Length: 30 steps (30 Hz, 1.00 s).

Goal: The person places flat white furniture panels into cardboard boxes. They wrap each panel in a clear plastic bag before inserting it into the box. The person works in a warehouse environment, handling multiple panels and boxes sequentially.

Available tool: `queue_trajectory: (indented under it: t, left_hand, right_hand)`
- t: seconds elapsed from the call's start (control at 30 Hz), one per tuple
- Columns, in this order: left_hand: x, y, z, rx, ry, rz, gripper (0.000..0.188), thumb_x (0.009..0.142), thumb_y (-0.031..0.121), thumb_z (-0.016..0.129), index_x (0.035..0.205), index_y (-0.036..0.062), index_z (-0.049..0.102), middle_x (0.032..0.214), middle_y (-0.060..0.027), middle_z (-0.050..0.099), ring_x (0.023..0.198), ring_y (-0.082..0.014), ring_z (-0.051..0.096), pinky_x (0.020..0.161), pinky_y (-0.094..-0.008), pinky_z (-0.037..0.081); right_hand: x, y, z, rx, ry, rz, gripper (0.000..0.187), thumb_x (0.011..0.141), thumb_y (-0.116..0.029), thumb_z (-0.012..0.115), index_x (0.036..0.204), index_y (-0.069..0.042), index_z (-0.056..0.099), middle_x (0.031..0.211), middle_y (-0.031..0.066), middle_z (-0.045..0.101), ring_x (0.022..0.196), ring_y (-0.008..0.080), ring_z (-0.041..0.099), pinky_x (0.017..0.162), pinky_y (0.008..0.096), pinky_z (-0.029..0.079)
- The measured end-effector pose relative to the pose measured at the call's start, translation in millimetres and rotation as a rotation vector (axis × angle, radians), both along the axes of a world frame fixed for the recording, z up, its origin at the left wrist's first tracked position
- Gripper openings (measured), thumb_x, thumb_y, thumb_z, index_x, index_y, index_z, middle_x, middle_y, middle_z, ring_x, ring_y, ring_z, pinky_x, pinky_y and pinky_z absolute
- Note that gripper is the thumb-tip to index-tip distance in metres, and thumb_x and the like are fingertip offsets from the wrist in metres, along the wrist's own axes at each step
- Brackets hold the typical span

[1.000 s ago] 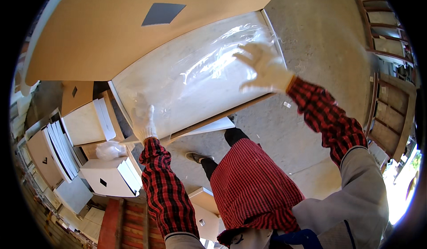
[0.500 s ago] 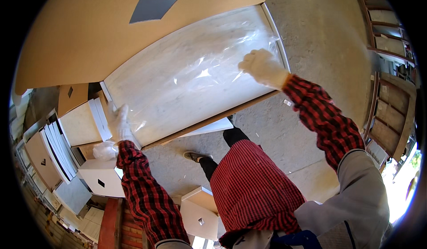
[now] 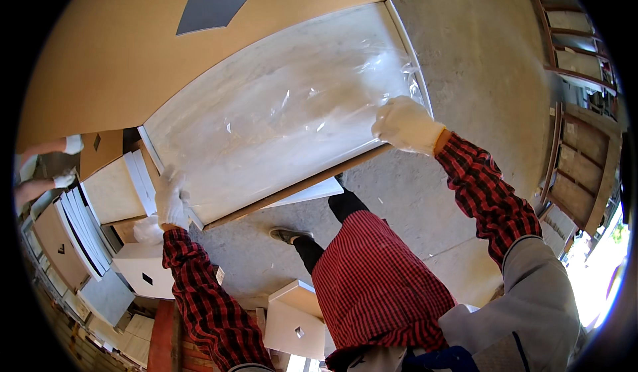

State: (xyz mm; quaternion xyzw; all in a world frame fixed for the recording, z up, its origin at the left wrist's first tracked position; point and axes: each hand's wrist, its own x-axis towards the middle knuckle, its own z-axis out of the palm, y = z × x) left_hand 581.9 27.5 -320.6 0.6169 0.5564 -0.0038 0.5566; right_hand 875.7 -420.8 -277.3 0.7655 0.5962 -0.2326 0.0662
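Observation:
A long shallow cardboard box [image 3: 312, 171] lies open, holding a pale marbled panel [image 3: 219, 123] with white rims at both ends. Clear plastic film [image 3: 289, 109] lies wrinkled over the panel. My right hand [image 3: 407, 125], in a white knit glove, is closed on the film at the box's near right corner. At the left end, my left hand [image 3: 173, 198], gloved alike, has its fingers curled by the white rim and seems to pinch the film there; the fingertips are partly hidden. The tall brown cardboard flap [image 3: 133, 60] stands up along the far side, with a diamond-shaped cutout.
White boards [image 3: 83, 229] and boxes are stacked at left, beside a white carton [image 3: 145, 269]. Another person's gloved hands [image 3: 70, 145] show at the far left. An open carton [image 3: 296, 322] stands near my legs. Wooden frames [image 3: 585, 153] line the right side.
My right hand has moved nearer and slightly right, to the box's near edge, drawing the film along. My left hand has shifted slightly left and nearer. Another person's hands have appeared at left.

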Motion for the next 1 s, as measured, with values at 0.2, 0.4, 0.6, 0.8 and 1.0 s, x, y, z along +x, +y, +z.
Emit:
queue_trajectory:
  t: [0.2,0.4,0.6,0.8,1.0]
  left_hand:
    - [2.8,-30.1,7.6,0.689,0.283,-0.573,0.057,0.091,0.024,0.067,0.142,0.0078,0.048,0.11,-0.0054,0.07,0.086,-0.0204,0.067,0.08,-0.0344,0.051]
    - [-23.8,-21.0,-0.5,0.55,0.052,-0.292,0.078,0.087,0.036,0.068,0.153,0.0161,0.031,0.151,-0.0128,0.043,0.132,-0.0323,0.048,0.106,-0.0389,0.04]
    - [24.7,-46.7,53.1,0.888,0.234,-0.316,0.079,0.081,0.037,0.072,0.149,0.0156,0.036,0.149,-0.015,0.044,0.134,-0.0358,0.044,0.108,-0.044,0.038]
    - [67.3,8.4,-20.0,1.163,0.433,-0.498,0.06,0.079,0.037,0.075,0.133,0.0194,0.056,0.139,-0.0098,0.053,0.127,-0.0305,0.049,0.104,-0.0419,0.042]
    - [78.2,6.5,-40.2,1.118,0.381,-0.501,0.025,0.084,0.031,0.072,0.103,0.0137,0.069,0.126,-0.0059,0.061,0.118,-0.0301,0.053,0.098,-0.0427,0.045]
  right_hand:
    - [-6.3,2.8,5.1,-0.015,-0.026,-0.086,0.031,0.082,-0.03,0.067,0.109,-0.017,0.07,0.121,0.0073,0.064,0.104,0.0292,0.059,0.093,0.0403,0.046]
    - [-9.3,5.8,25.7,-0.029,0.023,-0.219,0.048,0.086,-0.044,0.065,0.127,-0.019,0.063,0.128,0.01,0.06,0.109,0.0323,0.059,0.093,0.0427,0.047]
    - [10.6,20.6,91.1,0.165,0.147,-0.683,0.053,0.088,-0.046,0.063,0.131,-0.014,0.059,0.128,0.0166,0.059,0.114,0.0346,0.059,0.095,0.044,0.047]
    - [102.2,12.7,19.7,0.225,-0.179,-0.984,0.051,0.087,-0.046,0.064,0.124,-0.011,0.064,0.126,0.018,0.06,0.115,0.0355,0.058,0.095,0.0437,0.048]
    - [112.2,32.3,-22.5,0.188,-0.308,-0.699,0.033,0.087,-0.04,0.064,0.108,-0.016,0.071,0.109,0.0137,0.063,0.104,0.0351,0.06,0.086,0.0473,0.051]
